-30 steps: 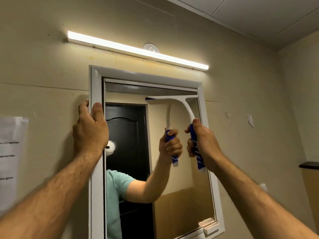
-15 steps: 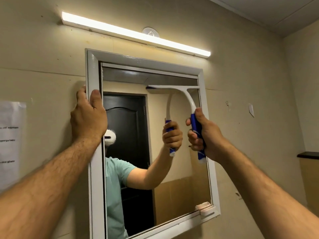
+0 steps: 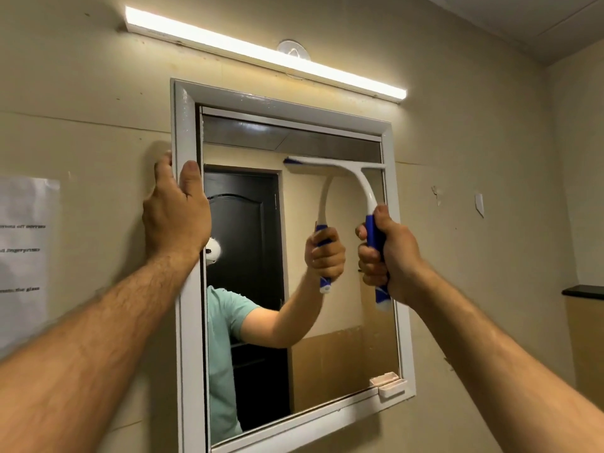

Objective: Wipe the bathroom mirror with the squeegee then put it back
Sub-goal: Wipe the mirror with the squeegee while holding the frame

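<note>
A white sheet of paper (image 3: 23, 256) with a few lines of blurred dark print hangs on the beige wall (image 3: 81, 93) at the far left. Next to it, the left hand (image 3: 175, 214) grips the left upright of the white-framed rectangular bathroom mirror (image 3: 343, 354): the thumb lies over the front of the white frame (image 3: 184, 354) and the fingers curl round its outer edge against the wall. Above the mirror a long lit tube lamp (image 3: 261, 52) runs slantwise across the wall, with a small round clear fitting (image 3: 293, 49) behind it.

In the glass, the reflection shows a dark panelled door, a light green short sleeve and a raised arm holding the mirrored tool.

Further right, the white plastic squeegee with a blue grip (image 3: 366, 191) has its long blade lying level against the upper right part of the glass, just under the top of the frame, its right end reaching the frame's right upright. Its curved white neck comes down to the blue handle, and the right hand (image 3: 387, 256) is wrapped tightly round that handle, thumb up along it, with the blue-and-white tip sticking out below the fist.

At the frame's lower right corner sits a small white plastic holder (image 3: 392, 387). On the far right, a dark shelf edge (image 3: 583, 291) juts from the wall.
</note>
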Action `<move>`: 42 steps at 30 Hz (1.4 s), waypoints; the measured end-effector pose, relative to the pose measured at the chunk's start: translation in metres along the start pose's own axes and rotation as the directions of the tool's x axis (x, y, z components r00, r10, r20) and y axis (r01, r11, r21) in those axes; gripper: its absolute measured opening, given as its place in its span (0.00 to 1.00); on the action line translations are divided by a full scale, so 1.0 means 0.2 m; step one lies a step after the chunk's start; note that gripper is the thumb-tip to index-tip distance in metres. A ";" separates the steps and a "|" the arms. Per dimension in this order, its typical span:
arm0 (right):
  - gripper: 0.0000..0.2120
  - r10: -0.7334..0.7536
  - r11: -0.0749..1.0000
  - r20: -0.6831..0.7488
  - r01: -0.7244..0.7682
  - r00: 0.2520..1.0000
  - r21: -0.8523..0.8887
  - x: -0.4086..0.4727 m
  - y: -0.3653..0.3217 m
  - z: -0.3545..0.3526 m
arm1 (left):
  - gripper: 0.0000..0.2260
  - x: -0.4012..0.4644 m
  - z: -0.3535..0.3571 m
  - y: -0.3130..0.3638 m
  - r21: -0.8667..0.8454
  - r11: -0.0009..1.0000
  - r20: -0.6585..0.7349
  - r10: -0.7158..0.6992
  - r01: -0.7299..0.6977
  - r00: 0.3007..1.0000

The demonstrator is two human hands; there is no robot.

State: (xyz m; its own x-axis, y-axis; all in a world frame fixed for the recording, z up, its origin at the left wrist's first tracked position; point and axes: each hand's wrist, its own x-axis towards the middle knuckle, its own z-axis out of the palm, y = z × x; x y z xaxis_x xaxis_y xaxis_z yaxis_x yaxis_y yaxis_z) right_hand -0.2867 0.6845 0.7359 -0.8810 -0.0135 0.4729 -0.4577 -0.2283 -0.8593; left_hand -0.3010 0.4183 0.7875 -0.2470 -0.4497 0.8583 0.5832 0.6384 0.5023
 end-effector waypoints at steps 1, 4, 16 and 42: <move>0.25 0.012 1.000 0.006 -0.012 1.000 0.004 -0.02 0.05 -0.02 | 0.23 0.00 0.00 0.00 -0.001 1.000 -0.001 0.003 -0.003 1.000; 0.26 0.062 0.998 0.009 -0.062 0.998 -0.010 -0.10 0.21 -0.07 | 0.23 0.00 0.00 -0.01 -0.008 1.000 -0.012 0.009 -0.009 1.000; 0.26 0.048 0.999 0.020 -0.048 0.999 -0.011 -0.13 0.18 -0.02 | 0.25 -0.01 0.01 -0.04 0.053 0.999 -0.058 0.014 -0.011 0.998; 0.27 0.092 0.995 -0.059 -0.094 0.994 -0.037 -0.24 0.30 -0.10 | 0.25 -0.16 -0.02 -0.09 0.017 1.000 -0.013 0.004 -0.004 1.000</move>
State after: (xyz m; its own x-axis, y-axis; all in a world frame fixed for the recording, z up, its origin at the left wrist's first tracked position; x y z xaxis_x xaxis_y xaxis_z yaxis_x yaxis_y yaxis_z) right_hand -0.2747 0.6917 0.6570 -0.9249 0.0226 0.3796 -0.3767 -0.1897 -0.9067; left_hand -0.3005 0.4181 0.7514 -0.2347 -0.4551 0.8590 0.5706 0.6509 0.5007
